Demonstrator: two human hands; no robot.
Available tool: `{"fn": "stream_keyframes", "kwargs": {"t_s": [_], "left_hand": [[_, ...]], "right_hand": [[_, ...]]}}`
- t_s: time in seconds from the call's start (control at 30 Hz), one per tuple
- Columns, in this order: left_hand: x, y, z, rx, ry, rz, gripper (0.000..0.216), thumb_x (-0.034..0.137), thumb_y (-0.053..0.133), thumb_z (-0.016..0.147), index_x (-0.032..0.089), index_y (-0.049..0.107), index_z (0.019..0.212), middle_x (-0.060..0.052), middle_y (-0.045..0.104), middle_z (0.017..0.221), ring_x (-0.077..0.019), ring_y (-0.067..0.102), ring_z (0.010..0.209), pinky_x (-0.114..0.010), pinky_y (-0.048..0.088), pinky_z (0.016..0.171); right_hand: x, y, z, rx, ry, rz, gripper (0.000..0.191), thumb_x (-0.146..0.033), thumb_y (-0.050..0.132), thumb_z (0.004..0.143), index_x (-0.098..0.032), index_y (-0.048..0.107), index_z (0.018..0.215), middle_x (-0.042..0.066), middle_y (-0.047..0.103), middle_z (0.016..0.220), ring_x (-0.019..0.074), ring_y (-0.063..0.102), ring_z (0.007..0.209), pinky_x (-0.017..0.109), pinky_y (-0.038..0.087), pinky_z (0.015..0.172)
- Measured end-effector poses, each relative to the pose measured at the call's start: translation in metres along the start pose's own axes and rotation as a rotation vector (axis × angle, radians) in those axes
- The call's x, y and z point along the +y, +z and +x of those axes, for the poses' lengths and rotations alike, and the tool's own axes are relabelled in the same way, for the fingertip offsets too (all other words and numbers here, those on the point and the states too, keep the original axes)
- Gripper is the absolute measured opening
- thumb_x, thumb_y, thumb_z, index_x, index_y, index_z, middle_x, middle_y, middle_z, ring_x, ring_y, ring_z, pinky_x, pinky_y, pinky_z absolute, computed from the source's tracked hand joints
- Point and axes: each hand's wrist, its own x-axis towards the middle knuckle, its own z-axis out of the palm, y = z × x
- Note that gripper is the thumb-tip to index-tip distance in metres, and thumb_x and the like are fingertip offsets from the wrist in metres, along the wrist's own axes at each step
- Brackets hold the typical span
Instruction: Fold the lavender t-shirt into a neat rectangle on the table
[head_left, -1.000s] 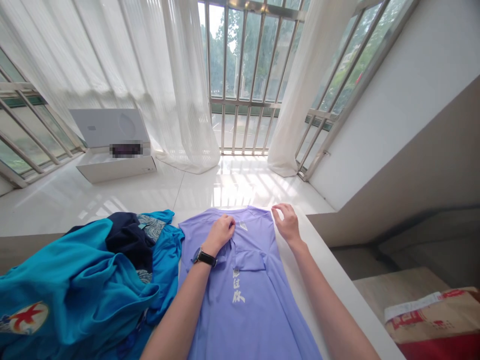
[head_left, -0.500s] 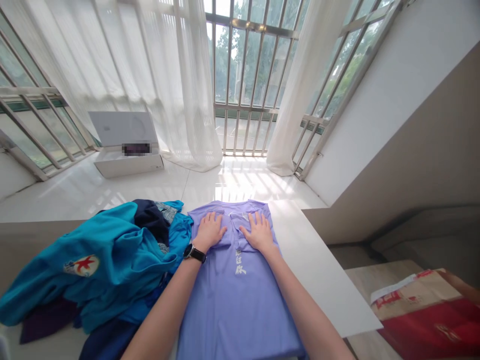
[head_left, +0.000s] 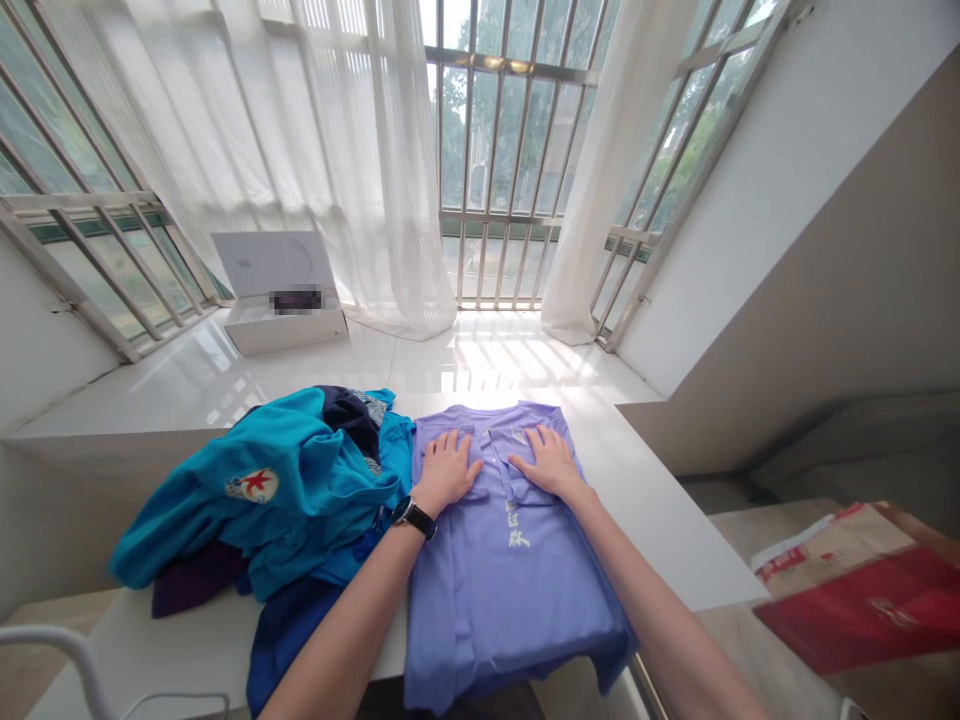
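A lavender shirt point(head_left: 510, 600) with white printed characters lies spread on the white table point(head_left: 660, 520), its collar end away from me and its lower part hanging over the near edge. My left hand point(head_left: 448, 470) rests flat on the upper left of the shirt, fingers stretched out; a black watch is on that wrist. On the upper right of the shirt lies my right hand point(head_left: 551, 462), also flat with fingers spread. Between the hands the fabric shows folded flaps. Left of the shirt sits a heap of clothes point(head_left: 315, 500), mostly teal and navy, close by my left forearm.
An open white box point(head_left: 289, 332) with a blurred-out patch stands on the window ledge point(head_left: 420, 355). White curtains point(head_left: 375, 200) hang before barred windows. At the lower right is a red and tan bag point(head_left: 862, 590). A white curved tube point(head_left: 52, 640) enters at lower left.
The view has shifted, so everything sits somewhat further right and more of the shirt's hanging hem shows. Both hands stay flat on the same parts of the shirt.
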Motion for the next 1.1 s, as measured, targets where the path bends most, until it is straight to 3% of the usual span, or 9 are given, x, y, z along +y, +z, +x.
{"fn": "stream_keyframes", "kwargs": {"t_s": [0.1,0.2,0.4,0.6,0.77,0.93,1.1], "left_hand": [[-0.004,-0.010,0.021,0.038,-0.035,-0.009,0.047,0.040,0.039,0.099,0.015,0.050,0.137,-0.018,0.054,0.139,-0.0327,0.049,0.127,-0.046,0.039,0.104],[-0.011,-0.006,0.043,0.034,-0.049,-0.002,0.042,0.031,0.043,0.097,0.014,0.053,0.134,-0.017,0.056,0.137,-0.0296,0.049,0.128,-0.042,0.037,0.107],[-0.016,0.026,0.060,0.060,-0.038,0.007,0.051,0.038,0.041,0.097,0.019,0.046,0.144,-0.013,0.041,0.154,-0.0308,0.032,0.144,-0.048,0.021,0.118],[-0.004,0.037,0.079,0.055,-0.035,0.007,0.057,0.047,0.041,0.097,0.017,0.044,0.145,-0.016,0.037,0.156,-0.0337,0.028,0.145,-0.054,0.020,0.118],[-0.013,0.019,0.087,-0.008,-0.068,-0.007,0.047,0.039,0.040,0.100,0.017,0.050,0.139,-0.014,0.046,0.150,-0.0311,0.029,0.145,-0.049,0.027,0.116],[-0.033,-0.010,0.092,-0.087,-0.030,-0.019,0.033,0.032,0.046,0.097,0.021,0.062,0.124,-0.012,0.065,0.126,-0.0274,0.056,0.120,-0.041,0.041,0.103],[-0.042,-0.026,0.097,-0.163,0.029,-0.038,0.031,0.032,0.051,0.095,0.023,0.066,0.120,-0.009,0.069,0.119,-0.0259,0.061,0.114,-0.035,0.045,0.096]], "right_hand": [[-0.002,-0.008,0.024,0.069,-0.042,0.026,0.056,-0.050,0.036,0.098,-0.014,0.056,0.136,0.016,0.051,0.145,0.0272,0.042,0.135,0.039,0.029,0.114],[-0.003,-0.006,0.049,0.052,-0.070,0.010,0.052,-0.035,0.031,0.099,-0.012,0.047,0.143,0.015,0.046,0.150,0.0232,0.037,0.140,0.036,0.026,0.116],[0.014,0.016,0.069,-0.051,-0.026,-0.027,0.067,-0.050,0.033,0.098,-0.013,0.033,0.153,0.015,0.030,0.160,0.0316,0.025,0.147,0.050,0.017,0.119],[0.031,0.016,0.082,-0.100,0.020,-0.069,0.068,-0.053,0.028,0.098,-0.018,0.028,0.156,0.011,0.023,0.163,0.0293,0.019,0.149,0.048,0.014,0.120],[0.035,0.013,0.085,-0.129,0.014,-0.077,0.068,-0.056,0.027,0.098,-0.020,0.028,0.156,0.008,0.023,0.164,0.0264,0.019,0.150,0.045,0.014,0.121],[0.036,0.011,0.085,-0.106,0.037,-0.062,0.066,-0.055,0.030,0.098,-0.020,0.030,0.155,0.008,0.025,0.163,0.0260,0.020,0.150,0.043,0.014,0.121],[0.043,0.013,0.085,-0.061,0.117,-0.042,0.069,-0.059,0.032,0.097,-0.019,0.035,0.153,0.011,0.028,0.161,0.0301,0.021,0.149,0.047,0.018,0.120]]}}
